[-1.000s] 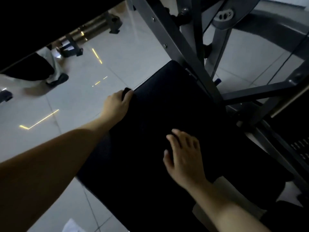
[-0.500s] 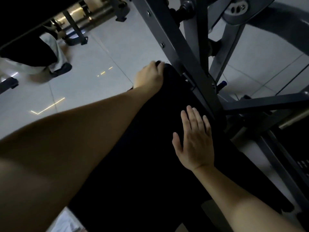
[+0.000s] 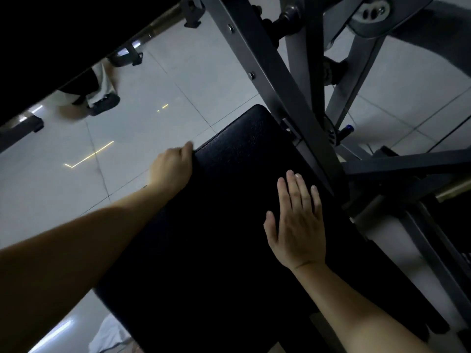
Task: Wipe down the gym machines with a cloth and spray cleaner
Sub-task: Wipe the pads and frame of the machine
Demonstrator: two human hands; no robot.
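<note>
Across the middle of the head view, the machine's black pad [image 3: 229,200] slopes beneath a grey steel frame [image 3: 267,72]. At the pad's left edge the left hand [image 3: 172,169] has its grip curled over the rim. On the pad's top the right hand [image 3: 297,225] lies flat, fingers straight and close together.

A single wide-angle camera, worn on the head, looked forward and steeply down, close above the black seat pad [image 3: 229,225]. The left hand [image 3: 172,166] and right hand [image 3: 297,222] reached in from the lower edge. The grey machine frame [image 3: 275,85] and tiled floor [image 3: 178,72] filled the upper field.
</note>
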